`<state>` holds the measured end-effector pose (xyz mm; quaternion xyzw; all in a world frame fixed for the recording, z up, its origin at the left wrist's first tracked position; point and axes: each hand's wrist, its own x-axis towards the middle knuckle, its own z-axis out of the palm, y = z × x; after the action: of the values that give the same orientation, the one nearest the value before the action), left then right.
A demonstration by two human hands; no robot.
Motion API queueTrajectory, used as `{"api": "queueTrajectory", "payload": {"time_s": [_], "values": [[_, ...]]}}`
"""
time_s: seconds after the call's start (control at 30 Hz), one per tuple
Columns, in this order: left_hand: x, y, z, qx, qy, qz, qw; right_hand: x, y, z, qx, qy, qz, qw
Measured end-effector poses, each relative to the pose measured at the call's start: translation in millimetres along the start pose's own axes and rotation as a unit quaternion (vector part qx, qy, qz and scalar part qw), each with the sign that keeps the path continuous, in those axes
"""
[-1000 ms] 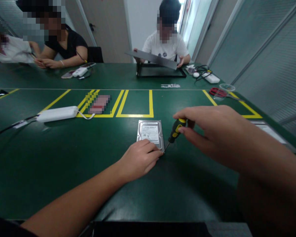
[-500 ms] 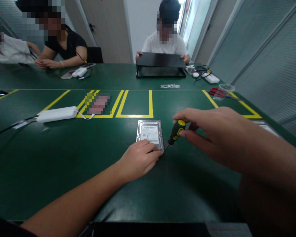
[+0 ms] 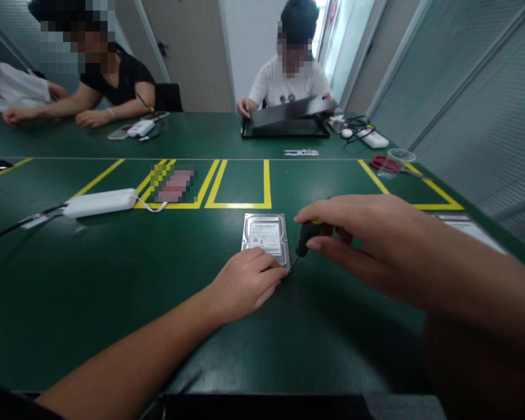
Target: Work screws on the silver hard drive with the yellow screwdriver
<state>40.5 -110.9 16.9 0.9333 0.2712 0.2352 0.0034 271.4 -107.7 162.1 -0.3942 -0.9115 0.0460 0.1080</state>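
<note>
Head view: L hand (image 3: 247, 284) grips rect. metal HDD (image 3: 265, 234); R hand (image 3: 370, 236) pinches tilted, thin-shafted, round-handled screwdriver (image 3: 305, 238) at HDD cnr.

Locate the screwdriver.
In the head view, just right of centre: the screwdriver is in the right hand, its tip by the near right corner of the hard drive.

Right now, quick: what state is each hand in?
Left hand: over the near end of the hard drive; grip cannot be told.
Right hand: closed, holding the screwdriver by its handle.
</note>
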Motion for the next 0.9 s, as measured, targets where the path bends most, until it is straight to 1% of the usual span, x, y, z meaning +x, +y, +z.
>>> {"api": "queueTrajectory", "payload": {"time_s": [0.27, 0.43, 0.57, 0.73, 0.8, 0.9], "values": [[-0.9, -0.7, 0.9, -0.001, -0.009, -0.002, 1.0, 9.5, -6.2, 4.6, -0.039, -0.01, 0.02, 0.999], [-1.4, -1.3, 1.0, -0.003, -0.011, -0.003, 1.0, 5.1, -7.3, 3.2, -0.035, 0.017, 0.037, 0.999], [-1.7, -1.3, 1.0, -0.007, -0.01, -0.002, 1.0, 5.2, -6.7, 1.7, -0.022, 0.008, 0.022, 0.999], [-0.7, -0.8, 1.6, -0.003, -0.006, 0.001, 1.0, 9.1, -7.5, 4.9, -0.015, 0.058, 0.008, 0.998], [-0.4, -0.9, 1.7, -0.001, -0.006, 0.001, 1.0, 11.0, -7.1, 7.2, 0.002, 0.066, -0.004, 0.998], [-0.3, -1.1, 1.1, -0.002, -0.007, 0.0, 1.0, 13.8, -5.7, 9.1, 0.013, 0.069, -0.004, 0.997]]}}
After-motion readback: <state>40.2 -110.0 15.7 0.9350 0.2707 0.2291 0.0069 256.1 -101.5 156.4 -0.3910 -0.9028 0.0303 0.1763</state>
